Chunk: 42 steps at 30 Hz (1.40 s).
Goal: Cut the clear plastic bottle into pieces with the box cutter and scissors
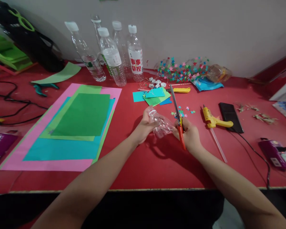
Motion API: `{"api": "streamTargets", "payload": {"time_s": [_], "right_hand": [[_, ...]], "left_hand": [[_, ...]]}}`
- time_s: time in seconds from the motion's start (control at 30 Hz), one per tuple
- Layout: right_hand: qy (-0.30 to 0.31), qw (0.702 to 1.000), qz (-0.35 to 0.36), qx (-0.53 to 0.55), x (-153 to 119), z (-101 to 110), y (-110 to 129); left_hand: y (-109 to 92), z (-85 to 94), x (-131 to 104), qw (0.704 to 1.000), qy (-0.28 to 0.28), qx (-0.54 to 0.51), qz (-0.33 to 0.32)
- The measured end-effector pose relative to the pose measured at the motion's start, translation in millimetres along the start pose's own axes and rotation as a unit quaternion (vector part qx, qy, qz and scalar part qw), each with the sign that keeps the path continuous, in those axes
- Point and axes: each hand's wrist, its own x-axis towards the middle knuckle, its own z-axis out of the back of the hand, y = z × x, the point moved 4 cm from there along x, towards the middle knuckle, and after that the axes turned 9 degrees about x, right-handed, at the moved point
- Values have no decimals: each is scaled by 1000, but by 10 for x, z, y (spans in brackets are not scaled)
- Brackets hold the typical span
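My left hand (144, 127) is closed round the neck end of a clear plastic bottle piece (162, 125), held above the red table (138, 171). At the piece's right end, my right hand (189, 133) is closed round scissors (180, 132) with orange handles, their blades pointing up and away from me. The fingers of my right hand also meet the edge of the plastic; whether they pinch it is hard to tell. Small coloured stars (181, 112) lie just beyond the scissors.
Coloured paper sheets (83, 114) lie at the left. Several bottles (112, 60) stand at the back. A yellow cutter (181, 90) lies beyond the stars. A yellow glue gun (213, 119), a black phone (231, 117) and a purple power socket (276, 154) are at the right.
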Motion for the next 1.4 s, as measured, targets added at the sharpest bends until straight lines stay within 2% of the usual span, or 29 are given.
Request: {"api": "streamTargets", "payload": {"time_s": [0.1,0.17,0.3,0.7,0.9,1.1,1.2,1.27,1.4], "right_hand": [[-18,999,21,-25,5,0,39],[-26,998,33,-39,1,-4,58],[-7,997,42,-58,-22,-40,49],[16,997,50,-55,-33,-62,14],[15,992,89,-86,-62,-88,2],[26,991,83,-101,-72,-106,-11],[56,994,51,-79,-48,-95,6],[88,994,26,-57,-29,-70,26],[172,985,-7,-21,-6,16,68]], "left_hand": [[-74,-35,-39,994,89,-45,36],[-123,-40,-48,990,108,-70,52],[-150,-21,-17,996,64,-39,50],[-70,27,43,997,27,-27,67],[-79,-26,7,999,-1,-11,39],[-90,-70,-40,999,8,-17,50],[-74,-37,-22,997,-10,-20,67],[-83,7,12,997,-41,-16,59],[-181,167,107,991,-131,-23,-23]]}}
